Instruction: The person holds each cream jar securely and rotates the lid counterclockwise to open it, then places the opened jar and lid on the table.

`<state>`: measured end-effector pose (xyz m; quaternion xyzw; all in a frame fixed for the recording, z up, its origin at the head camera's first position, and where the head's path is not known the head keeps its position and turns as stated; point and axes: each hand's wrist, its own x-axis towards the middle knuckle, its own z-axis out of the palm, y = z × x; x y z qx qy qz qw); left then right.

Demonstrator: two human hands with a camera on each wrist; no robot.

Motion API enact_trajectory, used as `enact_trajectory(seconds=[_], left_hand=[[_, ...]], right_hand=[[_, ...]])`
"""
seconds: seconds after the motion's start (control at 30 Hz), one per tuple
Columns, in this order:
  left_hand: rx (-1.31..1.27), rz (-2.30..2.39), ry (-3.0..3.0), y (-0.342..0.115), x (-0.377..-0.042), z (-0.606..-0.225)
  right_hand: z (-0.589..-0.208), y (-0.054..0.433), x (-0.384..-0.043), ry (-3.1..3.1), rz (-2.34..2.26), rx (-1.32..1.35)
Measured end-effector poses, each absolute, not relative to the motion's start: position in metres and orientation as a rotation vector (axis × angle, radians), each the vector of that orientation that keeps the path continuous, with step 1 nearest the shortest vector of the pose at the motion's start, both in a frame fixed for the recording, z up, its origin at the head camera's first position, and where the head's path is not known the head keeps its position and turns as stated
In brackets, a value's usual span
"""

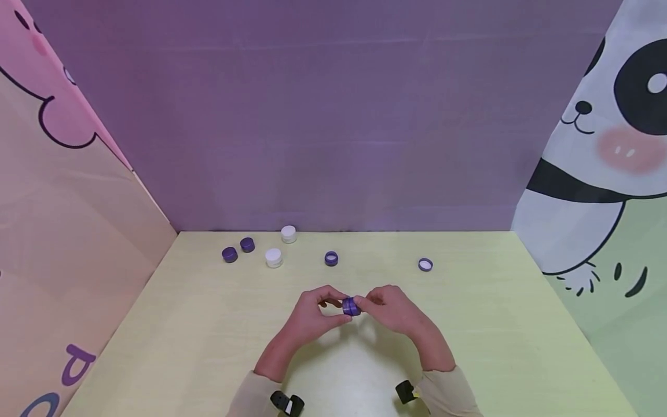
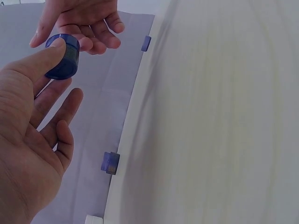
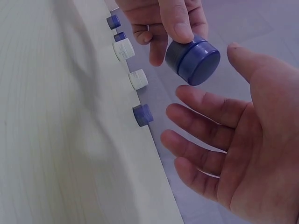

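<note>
A small purple jar (image 1: 351,307) with its lid on is held above the middle of the yellow table (image 1: 208,336). My left hand (image 1: 312,315) pinches it: the thumb (image 2: 49,53) presses on the jar (image 2: 63,56) and the fingers (image 3: 154,46) curl behind it. My right hand (image 1: 396,310) faces the lid end of the jar (image 3: 194,60). Its palm is exposed, and its fingers (image 3: 201,116) and thumb are spread near the lid; the right wrist view shows a gap between them and it.
Along the table's far edge, under the purple back wall, stand two purple jars (image 1: 230,254) (image 1: 247,244), two white jars (image 1: 289,234) (image 1: 273,258), an open purple jar (image 1: 331,258) and a purple lid (image 1: 425,264). Printed panels close off both sides.
</note>
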<state>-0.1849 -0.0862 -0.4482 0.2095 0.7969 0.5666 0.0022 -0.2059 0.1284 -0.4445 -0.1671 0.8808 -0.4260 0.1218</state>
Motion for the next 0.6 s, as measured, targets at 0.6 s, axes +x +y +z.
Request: enact_trajectory(seconds=[0.6], left_hand=[[0.639, 1.765, 2.49, -0.084, -0.183, -0.45]], right_hand=[[-0.445, 0.134, -0.203, 2.563, -1.307, -0.741]])
